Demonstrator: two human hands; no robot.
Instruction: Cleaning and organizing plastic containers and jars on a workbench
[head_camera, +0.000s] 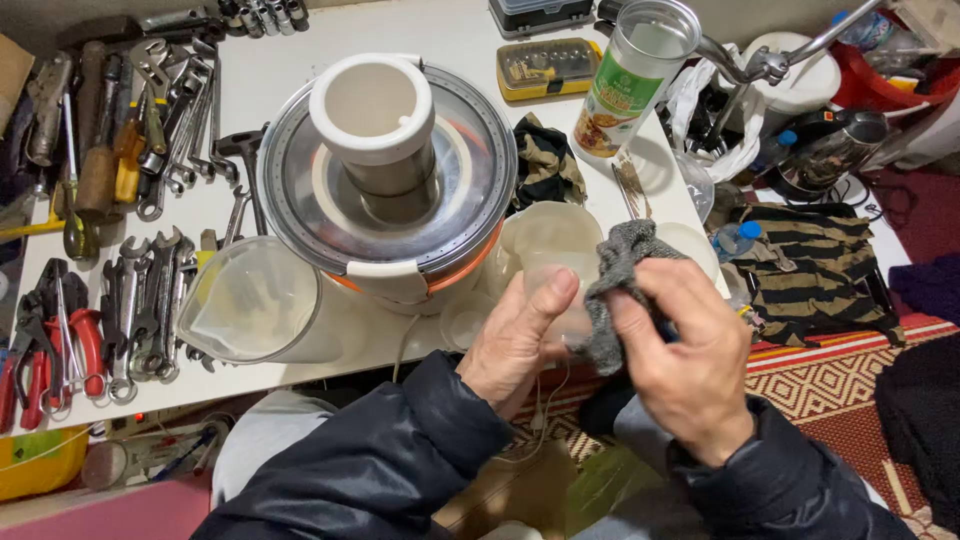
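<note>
The left hand (515, 340) holds a small clear plastic cup (553, 290) at the near right edge of the white worktop (300, 70); its thumb lies up along the side of the cup, and the other fingers are closed around it from behind. The right hand (680, 350) is clenched on a grey cloth (615, 285), which is pressed against the right side of the cup; the upper part of the cloth stands up above the fingers.

Just to the left of the hands, a round juicer (390, 190) with a clear lid and a white feed tube stands in the middle of the worktop. A clear jug (250, 300) lies near its left side. Further left, many wrenches (150, 290) and red-handled pliers (50, 350) are laid in rows. On the far right stands a tall clear jar (635, 75) with a green label, and beside it a yellow bit case (548, 65). A striped cloth (545, 160) lies between the juicer and the jar.
</note>
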